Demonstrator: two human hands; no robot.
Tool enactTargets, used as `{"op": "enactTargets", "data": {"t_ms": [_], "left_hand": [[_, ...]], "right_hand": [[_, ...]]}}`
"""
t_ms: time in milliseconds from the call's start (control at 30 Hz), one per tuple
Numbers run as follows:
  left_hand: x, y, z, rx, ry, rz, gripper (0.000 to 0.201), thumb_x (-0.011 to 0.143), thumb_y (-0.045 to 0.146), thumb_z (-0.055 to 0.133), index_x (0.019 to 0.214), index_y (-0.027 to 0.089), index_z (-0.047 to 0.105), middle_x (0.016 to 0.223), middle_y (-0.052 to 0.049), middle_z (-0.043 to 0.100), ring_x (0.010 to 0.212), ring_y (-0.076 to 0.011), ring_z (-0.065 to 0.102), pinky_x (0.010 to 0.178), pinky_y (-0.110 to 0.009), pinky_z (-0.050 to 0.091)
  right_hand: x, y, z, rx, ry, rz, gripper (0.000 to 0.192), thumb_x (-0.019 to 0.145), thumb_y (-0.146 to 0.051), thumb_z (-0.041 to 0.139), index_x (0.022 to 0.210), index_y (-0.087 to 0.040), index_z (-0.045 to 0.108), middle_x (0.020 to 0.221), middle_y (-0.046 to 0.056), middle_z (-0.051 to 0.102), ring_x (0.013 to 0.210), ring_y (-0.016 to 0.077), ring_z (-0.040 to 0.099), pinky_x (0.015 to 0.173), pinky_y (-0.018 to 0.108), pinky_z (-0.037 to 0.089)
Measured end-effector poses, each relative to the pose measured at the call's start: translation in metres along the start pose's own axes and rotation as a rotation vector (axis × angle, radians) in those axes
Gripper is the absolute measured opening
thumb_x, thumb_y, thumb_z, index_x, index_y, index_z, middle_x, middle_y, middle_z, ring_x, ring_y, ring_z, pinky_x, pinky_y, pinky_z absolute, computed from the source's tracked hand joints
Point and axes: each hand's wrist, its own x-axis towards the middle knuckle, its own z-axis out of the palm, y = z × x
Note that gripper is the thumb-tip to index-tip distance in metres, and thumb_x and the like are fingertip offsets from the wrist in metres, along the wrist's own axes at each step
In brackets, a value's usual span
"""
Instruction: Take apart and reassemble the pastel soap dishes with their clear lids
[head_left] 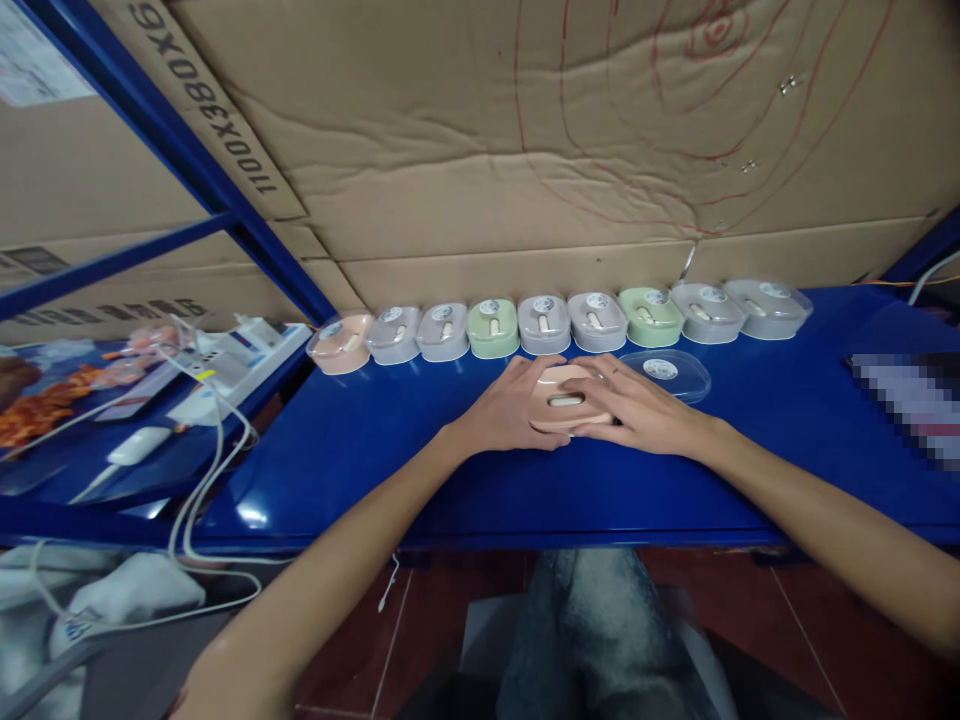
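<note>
Both hands are clasped round a peach-coloured box (564, 399) on the blue table (360, 450), the left hand (510, 405) cupping its left side and the right hand (637, 408) its right, fingers curled against it. Just beside the right hand lies a clear lid (667, 372), flat on the table. Behind them a row of closed boxes (562, 322) in peach, grey and green runs along the cardboard wall (480, 150).

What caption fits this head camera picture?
Both hands, left hand and right hand, hold a pink box on the blue table.
</note>
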Motion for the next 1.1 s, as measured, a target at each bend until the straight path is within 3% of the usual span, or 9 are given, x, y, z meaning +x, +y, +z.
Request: {"op": "enactTargets", "data": {"t_ms": [333,567,1100], "left_hand": [[0.001,-0.006,0.003,0.008,0.031,0.014,0.108,0.073,0.057,0.097,0.163,0.031,0.043,0.167,-0.008,0.051,0.144,-0.0412,0.052,0.126,-0.062,0.041],[0.0,-0.011,0.005,-0.028,0.059,-0.015,0.123,0.068,0.064,0.1,0.169,0.034,0.036,0.169,-0.009,0.05,0.147,-0.042,0.052,0.126,-0.063,0.042],[0.0,-0.013,0.001,-0.141,0.069,-0.018,0.147,0.063,0.069,0.099,0.178,0.032,0.015,0.182,-0.016,0.03,0.163,-0.0492,0.037,0.131,-0.07,0.035]], "right_hand": [[0.0,-0.002,0.001,-0.049,0.046,-0.003,0.05,0.106,-0.054,0.066,0.144,-0.023,0.065,0.156,0.022,0.055,0.146,0.0424,0.054,0.116,0.065,0.053],[-0.001,-0.001,0.002,-0.069,0.061,-0.007,0.05,0.107,-0.057,0.063,0.143,-0.023,0.064,0.153,0.023,0.055,0.142,0.0418,0.056,0.111,0.065,0.056],[-0.004,0.002,-0.004,0.052,0.136,0.076,0.045,0.107,-0.054,0.063,0.142,-0.026,0.065,0.151,0.018,0.06,0.145,0.0412,0.056,0.118,0.065,0.051]]}}
